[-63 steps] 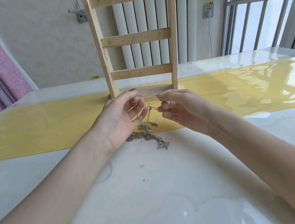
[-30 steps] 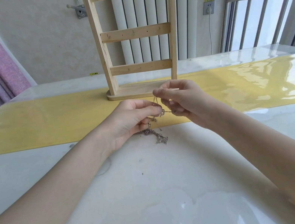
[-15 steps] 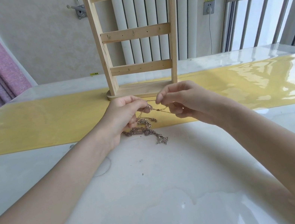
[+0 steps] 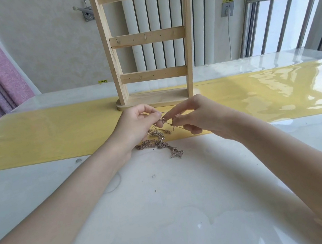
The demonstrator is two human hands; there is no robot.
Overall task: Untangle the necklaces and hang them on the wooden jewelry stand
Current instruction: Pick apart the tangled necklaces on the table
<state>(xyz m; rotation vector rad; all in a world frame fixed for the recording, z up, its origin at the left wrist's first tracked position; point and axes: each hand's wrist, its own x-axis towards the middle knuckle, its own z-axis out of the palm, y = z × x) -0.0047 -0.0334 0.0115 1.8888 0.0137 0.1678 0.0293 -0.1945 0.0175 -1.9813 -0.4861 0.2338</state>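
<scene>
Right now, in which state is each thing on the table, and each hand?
Necklaces: tangled, mostly lying on the table.
Jewelry stand: upright, hooks bare.
Left hand: pinches a chain.
Right hand: pinches a chain.
Table: glossy, under a clear cover.

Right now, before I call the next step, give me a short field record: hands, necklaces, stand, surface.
left hand: left hand pinches a thin chain strand at its fingertips
right hand: right hand pinches the same strand close beside the left
necklaces: tangled necklaces mostly lie bunched on the table, one strand lifted between the hands
stand: wooden jewelry stand upright behind the hands, nothing hung on its hooks
surface: glossy table with a yellow runner across it, stand base on the runner
progress: still untangling, none hung
</scene>
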